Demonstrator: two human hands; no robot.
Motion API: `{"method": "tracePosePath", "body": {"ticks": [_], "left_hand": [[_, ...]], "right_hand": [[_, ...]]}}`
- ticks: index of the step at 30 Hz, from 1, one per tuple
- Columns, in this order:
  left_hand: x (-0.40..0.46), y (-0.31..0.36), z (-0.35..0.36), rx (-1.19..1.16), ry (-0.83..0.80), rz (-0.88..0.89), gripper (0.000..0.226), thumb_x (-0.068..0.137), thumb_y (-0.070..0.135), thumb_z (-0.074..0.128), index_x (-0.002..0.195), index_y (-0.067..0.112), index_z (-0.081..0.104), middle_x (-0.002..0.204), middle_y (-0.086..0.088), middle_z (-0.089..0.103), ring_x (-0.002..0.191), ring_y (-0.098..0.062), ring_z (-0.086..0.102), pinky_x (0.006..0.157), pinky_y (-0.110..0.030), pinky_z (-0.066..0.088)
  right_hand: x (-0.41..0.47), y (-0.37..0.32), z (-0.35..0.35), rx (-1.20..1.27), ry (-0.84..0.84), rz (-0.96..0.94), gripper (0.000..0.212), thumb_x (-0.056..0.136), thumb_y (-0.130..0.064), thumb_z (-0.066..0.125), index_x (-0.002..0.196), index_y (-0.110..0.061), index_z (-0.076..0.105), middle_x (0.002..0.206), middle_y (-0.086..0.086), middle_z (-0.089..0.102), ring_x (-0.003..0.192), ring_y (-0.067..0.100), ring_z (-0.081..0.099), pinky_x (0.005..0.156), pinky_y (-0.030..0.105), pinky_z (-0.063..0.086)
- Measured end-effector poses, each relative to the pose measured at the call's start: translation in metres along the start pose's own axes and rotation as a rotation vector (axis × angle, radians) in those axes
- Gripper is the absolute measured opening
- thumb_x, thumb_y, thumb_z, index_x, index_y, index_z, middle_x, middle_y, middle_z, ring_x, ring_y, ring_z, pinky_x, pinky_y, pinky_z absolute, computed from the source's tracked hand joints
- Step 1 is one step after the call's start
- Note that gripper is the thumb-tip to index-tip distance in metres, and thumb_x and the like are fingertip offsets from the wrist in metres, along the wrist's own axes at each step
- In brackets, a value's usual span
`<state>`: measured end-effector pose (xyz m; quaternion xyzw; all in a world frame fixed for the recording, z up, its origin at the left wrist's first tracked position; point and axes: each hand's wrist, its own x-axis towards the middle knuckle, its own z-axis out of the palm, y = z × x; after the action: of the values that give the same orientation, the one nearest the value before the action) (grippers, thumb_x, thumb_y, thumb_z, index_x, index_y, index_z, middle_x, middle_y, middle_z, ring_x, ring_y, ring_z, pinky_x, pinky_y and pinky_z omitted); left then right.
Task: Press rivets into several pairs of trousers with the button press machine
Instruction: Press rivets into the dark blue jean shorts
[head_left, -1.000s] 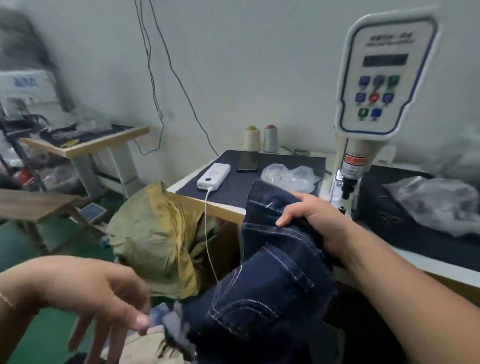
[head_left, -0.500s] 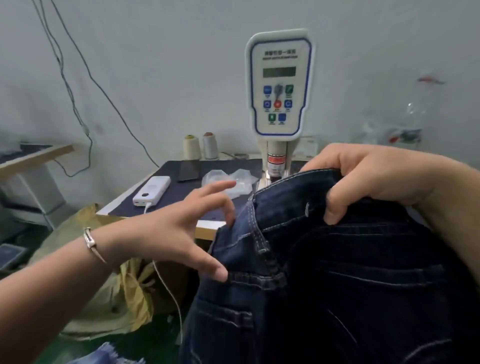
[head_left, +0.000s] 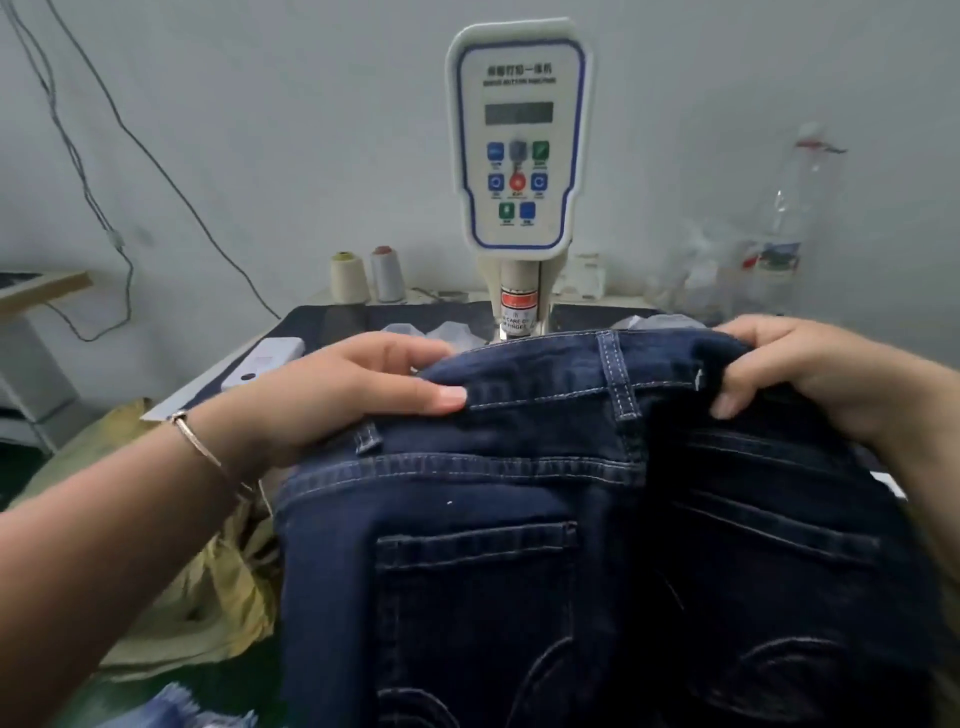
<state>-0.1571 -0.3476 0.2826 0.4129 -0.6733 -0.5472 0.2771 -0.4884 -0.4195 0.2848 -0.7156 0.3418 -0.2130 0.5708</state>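
**Jeans Held Up Before the Press**

Pale grey wall (head_left: 291, 104) filled the background, with thin dark cables (head_left: 156, 156) trailing down it at ten o'clock. Against it stood a worktable (head_left: 176, 400) with a dark mat on top. At twelve o'clock rose the button press machine (head_left: 519, 140), its white control panel facing out. Two thread cones (head_left: 369, 270) sat at eleven o'clock by the wall, a white power bank (head_left: 267, 356) lay near the table's left edge, and a clear plastic bottle (head_left: 779, 228) stood at two o'clock. Yellowish cloth (head_left: 208, 597) was heaped at eight o'clock.

Dark blue trousers (head_left: 519, 545) hung in front of the machine, back pockets showing. The left hand (head_left: 343, 389), a bracelet (head_left: 202, 441) on its wrist, gripped the waistband at nine o'clock, thumb flat on the denim. The right hand (head_left: 795, 364) clutched the waistband at three o'clock, fingers curled over it.
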Motion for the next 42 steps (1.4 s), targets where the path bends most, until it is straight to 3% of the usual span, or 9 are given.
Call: {"method": "tracePosePath", "body": {"ticks": [7,11,14,18,22,28,34,39,42], "left_hand": [[0.015,0.008,0.028,0.002,-0.018,-0.001,0.031,0.094,0.020,0.056,0.108,-0.007,0.063,0.097,-0.009,0.063,0.081,-0.010,0.062,0.076,-0.017,0.050],[0.015,0.015,0.033,0.089,0.032,-0.003,0.028,0.094,0.027,0.057,0.105,0.003,0.066,0.097,-0.010,0.067,0.088,-0.017,0.061,0.084,-0.028,0.049],[0.004,0.023,0.029,0.269,0.104,0.027,0.025,0.089,0.035,0.065,0.111,0.022,0.064,0.103,-0.011,0.072,0.089,-0.023,0.068,0.087,-0.045,0.055],[-0.009,0.035,0.015,0.485,0.095,0.184,0.026,0.080,0.035,0.074,0.102,0.021,0.074,0.124,0.001,0.063,0.124,-0.016,0.058,0.110,-0.048,0.040],[-0.007,0.028,0.021,0.127,-0.118,0.191,0.011,0.090,0.006,0.059,0.098,0.002,0.065,0.103,-0.011,0.067,0.096,-0.020,0.066,0.086,-0.030,0.052],[0.017,-0.002,0.032,-0.120,0.204,0.065,0.043,0.086,0.029,0.054,0.107,-0.009,0.058,0.099,-0.024,0.060,0.091,-0.037,0.061,0.081,-0.040,0.048],[0.016,-0.037,0.028,-0.296,-0.323,-0.127,0.051,0.069,0.022,0.088,0.116,0.012,0.071,0.113,-0.010,0.073,0.103,-0.023,0.070,0.088,-0.035,0.056],[0.014,-0.077,0.017,-0.470,-0.034,-0.145,0.057,0.067,0.020,0.090,0.117,0.001,0.068,0.120,-0.024,0.066,0.108,-0.035,0.066,0.096,-0.042,0.052],[0.023,-0.089,0.006,-0.396,0.145,-0.117,0.024,0.078,0.002,0.075,0.102,0.000,0.075,0.108,-0.024,0.072,0.097,-0.028,0.072,0.082,-0.031,0.058]], "right_hand": [[0.006,-0.001,0.043,-0.296,-0.203,-0.175,0.028,0.071,-0.017,0.080,0.098,-0.012,0.074,0.115,0.003,0.067,0.113,0.025,0.062,0.100,0.037,0.048],[0.011,-0.005,0.084,-0.455,0.010,-0.162,0.025,0.070,-0.023,0.086,0.089,-0.013,0.074,0.095,0.001,0.073,0.093,0.019,0.069,0.087,0.042,0.054],[0.007,-0.015,0.088,-0.472,0.308,-0.316,0.008,0.070,-0.014,0.084,0.068,-0.014,0.076,0.090,-0.003,0.062,0.080,0.009,0.062,0.071,0.019,0.048],[0.000,-0.027,0.087,-0.042,0.200,-0.374,0.011,0.067,-0.003,0.070,0.076,0.002,0.070,0.081,0.015,0.065,0.069,0.025,0.062,0.064,0.029,0.050],[0.011,-0.029,0.082,0.171,0.192,-0.210,0.023,0.075,0.009,0.057,0.075,-0.006,0.073,0.072,0.014,0.072,0.061,0.021,0.068,0.055,0.022,0.055],[0.018,-0.023,0.073,0.181,0.315,-0.065,0.016,0.087,-0.004,0.062,0.077,-0.010,0.073,0.076,0.014,0.074,0.059,0.020,0.069,0.052,0.021,0.054],[0.038,-0.001,0.082,0.123,0.514,-0.036,0.017,0.084,-0.007,0.065,0.068,-0.010,0.065,0.061,0.008,0.065,0.053,0.017,0.060,0.048,0.017,0.046],[0.057,0.038,0.084,0.101,0.454,0.073,0.034,0.081,-0.014,0.073,0.055,-0.018,0.052,0.049,-0.004,0.052,0.046,0.009,0.048,0.046,0.018,0.036],[0.072,0.059,0.077,0.026,0.397,0.096,0.028,0.077,-0.020,0.080,0.066,-0.017,0.054,0.054,-0.007,0.054,0.054,0.009,0.049,0.056,0.024,0.038]]}}
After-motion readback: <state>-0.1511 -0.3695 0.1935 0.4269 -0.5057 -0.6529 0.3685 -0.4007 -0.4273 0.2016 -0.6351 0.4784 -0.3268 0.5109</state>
